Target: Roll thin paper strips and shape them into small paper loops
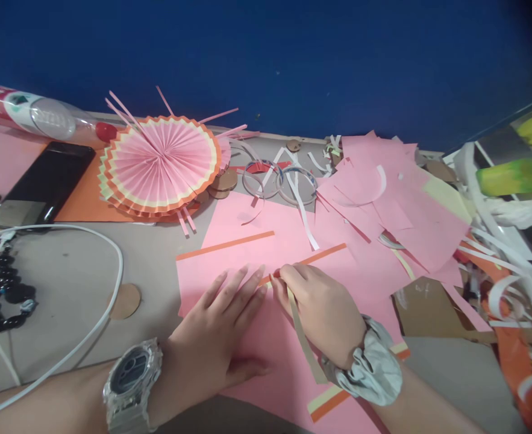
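Note:
My left hand (220,331) lies flat with fingers stretched out on a pink paper sheet (229,265), pressing it to the table. My right hand (322,313) is closed in a pinch on a thin orange paper strip (320,256) that runs across the sheet, and a pale yellow strip (304,340) hangs under its fingers. A second orange strip (225,246) lies along the sheet's far edge. A watch sits on my left wrist and a grey scrunchie on my right.
A pleated pink and orange paper fan (159,164) lies at the back left beside a black phone (44,181) and a plastic bottle (35,114). Tape rings (279,181), pink paper scraps (396,211), a white cable (89,325) and cardboard discs surround the sheet.

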Available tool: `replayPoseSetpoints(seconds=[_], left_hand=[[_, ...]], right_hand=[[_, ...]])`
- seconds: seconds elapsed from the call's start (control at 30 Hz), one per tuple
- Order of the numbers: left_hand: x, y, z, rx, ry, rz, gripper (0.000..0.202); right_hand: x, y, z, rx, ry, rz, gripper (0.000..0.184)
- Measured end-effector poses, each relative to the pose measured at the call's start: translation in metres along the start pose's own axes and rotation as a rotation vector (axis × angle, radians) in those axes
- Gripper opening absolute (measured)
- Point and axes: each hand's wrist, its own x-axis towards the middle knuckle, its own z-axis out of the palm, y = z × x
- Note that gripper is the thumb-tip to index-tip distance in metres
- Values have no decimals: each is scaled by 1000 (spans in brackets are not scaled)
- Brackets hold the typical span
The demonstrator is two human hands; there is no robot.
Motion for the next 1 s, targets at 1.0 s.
replayPoseSetpoints(seconds=[1.0], left_hand=[[7, -2, -6, -79, -48, 4, 80]], right_hand=[[1, -4, -5, -137, 52, 112, 24]])
